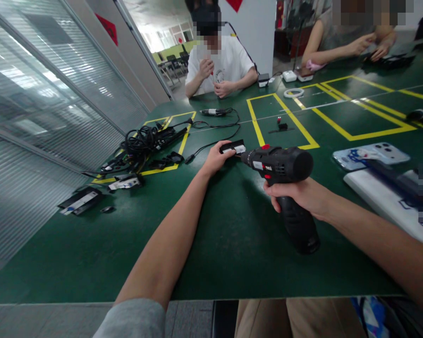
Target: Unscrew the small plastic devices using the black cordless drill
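My right hand (299, 197) is wrapped round the grip of a black cordless drill (278, 164) with red details. The drill lies level and its chuck points left. At its tip is a small black casing (232, 146) with a white label, low over the green table. My left hand (219, 157) pinches this casing from the left side, thumb on its near face. Whether the bit touches the casing, I cannot make out.
Left on the table (218, 263) lies a heap of black cables (151, 141), with black labelled parts (81, 201) nearer me. A phone (370, 155) and a white case (380, 197) lie at right. Two people sit across, one in a white shirt (232, 61).
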A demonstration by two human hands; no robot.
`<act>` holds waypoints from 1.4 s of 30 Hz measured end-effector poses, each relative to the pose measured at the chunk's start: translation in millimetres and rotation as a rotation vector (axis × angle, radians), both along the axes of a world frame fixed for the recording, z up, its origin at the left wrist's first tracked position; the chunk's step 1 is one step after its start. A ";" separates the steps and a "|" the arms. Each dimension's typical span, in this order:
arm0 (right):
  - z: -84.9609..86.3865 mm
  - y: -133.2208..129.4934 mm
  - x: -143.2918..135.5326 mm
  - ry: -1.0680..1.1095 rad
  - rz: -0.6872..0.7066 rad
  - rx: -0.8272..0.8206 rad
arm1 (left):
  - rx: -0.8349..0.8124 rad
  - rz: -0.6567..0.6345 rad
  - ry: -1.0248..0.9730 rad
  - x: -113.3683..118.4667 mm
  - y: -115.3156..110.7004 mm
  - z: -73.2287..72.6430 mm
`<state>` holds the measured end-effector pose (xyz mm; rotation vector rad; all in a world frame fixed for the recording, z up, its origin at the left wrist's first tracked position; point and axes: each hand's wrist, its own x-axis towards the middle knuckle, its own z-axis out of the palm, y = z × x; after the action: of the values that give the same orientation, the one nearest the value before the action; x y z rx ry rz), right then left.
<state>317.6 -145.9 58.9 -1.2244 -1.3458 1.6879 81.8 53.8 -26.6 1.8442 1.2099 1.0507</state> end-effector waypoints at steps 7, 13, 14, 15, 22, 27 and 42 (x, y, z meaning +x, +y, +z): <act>0.6 0.2 -1.0 0.009 -0.010 0.010 | -0.019 0.002 -0.011 -0.1 0.7 -0.5; 0.8 -0.6 -0.3 0.019 -0.008 0.013 | -0.041 0.004 -0.010 -0.2 0.5 1.3; 1.1 -0.8 0.1 0.020 -0.008 0.012 | -0.043 0.005 -0.013 -0.1 0.4 1.7; 1.3 -1.0 0.4 0.021 -0.008 0.011 | -0.044 0.005 -0.016 0.1 0.2 2.0; 2.3 -1.8 0.1 0.024 -0.014 -0.007 | -0.082 0.005 -0.071 1.5 -0.2 2.0; 0.2 -2.0 0.9 0.028 -0.004 0.002 | -0.074 -0.007 -0.080 1.1 2.6 -0.6; 0.6 -1.6 -0.6 0.028 -0.002 0.014 | -0.051 0.002 -0.058 0.3 2.6 -1.3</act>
<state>317.0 -147.5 59.5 -1.1892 -1.3374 1.6854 82.2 56.4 -27.9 1.7627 1.1943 1.0574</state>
